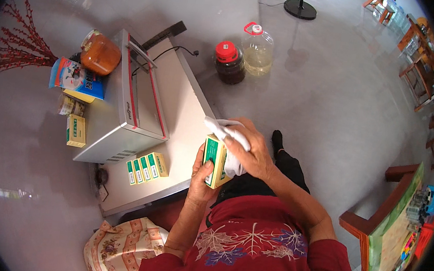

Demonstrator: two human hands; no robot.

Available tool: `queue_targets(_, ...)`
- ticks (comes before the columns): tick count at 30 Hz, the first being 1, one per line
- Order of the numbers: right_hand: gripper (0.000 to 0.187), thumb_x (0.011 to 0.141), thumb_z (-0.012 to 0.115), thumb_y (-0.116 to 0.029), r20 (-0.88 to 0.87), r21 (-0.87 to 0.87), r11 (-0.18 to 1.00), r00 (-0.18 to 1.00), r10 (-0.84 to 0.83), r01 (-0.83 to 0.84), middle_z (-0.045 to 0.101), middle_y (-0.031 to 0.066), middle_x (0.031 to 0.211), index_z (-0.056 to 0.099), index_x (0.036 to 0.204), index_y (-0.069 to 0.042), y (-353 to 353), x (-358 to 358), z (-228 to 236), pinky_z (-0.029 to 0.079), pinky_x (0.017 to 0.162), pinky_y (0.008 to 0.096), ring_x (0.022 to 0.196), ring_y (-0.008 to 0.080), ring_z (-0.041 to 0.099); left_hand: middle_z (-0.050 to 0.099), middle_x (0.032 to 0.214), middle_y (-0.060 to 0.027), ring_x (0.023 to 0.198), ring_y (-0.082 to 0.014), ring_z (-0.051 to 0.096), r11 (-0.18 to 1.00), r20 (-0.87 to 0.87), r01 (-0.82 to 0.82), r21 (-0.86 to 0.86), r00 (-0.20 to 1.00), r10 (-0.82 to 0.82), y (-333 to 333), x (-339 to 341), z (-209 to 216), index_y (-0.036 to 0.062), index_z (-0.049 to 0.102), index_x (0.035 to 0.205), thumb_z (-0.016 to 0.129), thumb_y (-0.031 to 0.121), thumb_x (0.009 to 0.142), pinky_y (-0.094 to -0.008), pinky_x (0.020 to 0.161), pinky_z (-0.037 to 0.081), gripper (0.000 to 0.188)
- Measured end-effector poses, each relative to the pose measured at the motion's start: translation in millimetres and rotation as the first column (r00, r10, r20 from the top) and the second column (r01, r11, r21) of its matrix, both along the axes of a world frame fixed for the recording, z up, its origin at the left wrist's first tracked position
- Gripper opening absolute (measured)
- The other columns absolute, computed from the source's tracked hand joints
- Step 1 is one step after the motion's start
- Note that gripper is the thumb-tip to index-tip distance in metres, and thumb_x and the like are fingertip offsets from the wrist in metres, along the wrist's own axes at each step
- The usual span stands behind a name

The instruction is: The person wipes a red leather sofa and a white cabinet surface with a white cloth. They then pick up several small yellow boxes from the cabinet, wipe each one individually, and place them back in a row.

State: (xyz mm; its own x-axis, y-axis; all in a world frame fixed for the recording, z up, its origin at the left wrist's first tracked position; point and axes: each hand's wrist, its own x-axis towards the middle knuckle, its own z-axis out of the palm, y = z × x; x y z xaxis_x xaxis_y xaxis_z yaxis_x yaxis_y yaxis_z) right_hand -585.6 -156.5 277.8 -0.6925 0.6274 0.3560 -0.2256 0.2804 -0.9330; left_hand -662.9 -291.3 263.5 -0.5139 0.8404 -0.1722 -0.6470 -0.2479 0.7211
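Note:
My left hand (pixel 201 178) is closed round a yellow and green cardboard box (pixel 216 161), the thumb lying along its green face. In my right hand (pixel 253 151) is a white cloth (pixel 232 163), bunched between the fingers and pressed against the box's right side. Part of the cloth sticks out above the box's top. To the left, on the white counter (pixel 189 99), several similar yellow and green boxes (pixel 147 168) stand in a tight row. Another such box (pixel 76 131) rests on the silver cabinet-like appliance (pixel 104 138).
A jar of orange-brown contents (pixel 101 53) and a blue-white packet (pixel 80 78) sit on the appliance. On the floor stand a red-lidded jar (pixel 229 67) and a large clear bottle (pixel 257 54). A patterned cloth-covered item (pixel 122 246) is lower left; a wooden-framed table (pixel 380 243) stands right.

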Motion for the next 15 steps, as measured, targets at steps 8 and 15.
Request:
queue_targets(8, 0.023, 0.081, 0.063, -0.013, -0.123, 0.387, 0.909, 0.969, 0.216, -0.154, 0.059, 0.0147, 0.104, 0.064, 0.101, -0.002, 12, 6, 27, 0.042, 0.087, 0.0401, 0.101, 0.0291, 0.055, 0.054, 0.122, -0.0121, 0.110, -0.0248, 0.055, 0.990, -0.080, 0.124, 0.062, 0.990, -0.119, -20, -11, -8, 0.0042, 0.034, 0.139, 0.069, 0.027, 0.073, -0.0378, 0.095, 0.045, 0.078)
queue_targets(15, 0.040, 0.095, 0.048, -0.025, 0.126, -0.320, 0.929, 0.980, -0.155, 0.188, 0.058, 0.0117, 0.111, 0.049, 0.125, 0.003, -20, -11, -14, 0.044, 0.084, 0.0295, 0.100, 0.0156, 0.054, 0.052, 0.121, -0.0129, 0.107, -0.0245, 0.056, 0.996, -0.032, -0.085, -0.033, 0.996, 0.084, 1, 8, -17, 0.0043, 0.032, 0.136, 0.062, 0.033, 0.083, -0.0396, 0.092, 0.047, 0.067)
